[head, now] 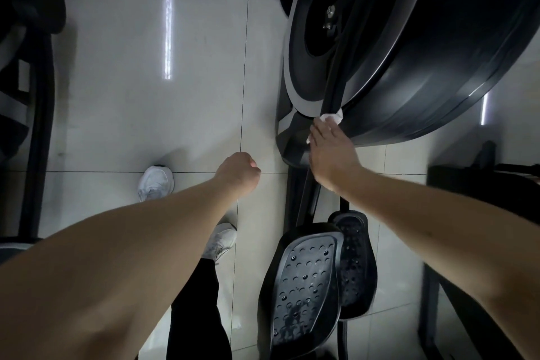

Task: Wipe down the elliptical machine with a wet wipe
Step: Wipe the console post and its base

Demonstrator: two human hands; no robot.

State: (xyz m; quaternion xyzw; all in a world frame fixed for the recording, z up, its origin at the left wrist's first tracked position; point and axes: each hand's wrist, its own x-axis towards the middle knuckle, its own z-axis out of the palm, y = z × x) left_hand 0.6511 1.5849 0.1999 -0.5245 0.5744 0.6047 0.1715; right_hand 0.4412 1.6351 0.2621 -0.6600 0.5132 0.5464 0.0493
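Note:
The black elliptical machine (409, 67) fills the upper right, with its round flywheel housing and a silver rim. Two black foot pedals (304, 280) lie below it. My right hand (333, 152) presses a white wet wipe (331, 117) with flat fingers against the lower edge of the housing, where a crank arm meets it. Most of the wipe is hidden under my fingers. My left hand (238, 174) hangs over the floor to the left of the machine, curled into a fist and holding nothing.
The floor is glossy pale tile (146, 96). My two white shoes (156, 183) stand left of the pedals. Another dark machine (26, 67) lines the left edge, and dark equipment (482, 184) stands at the right.

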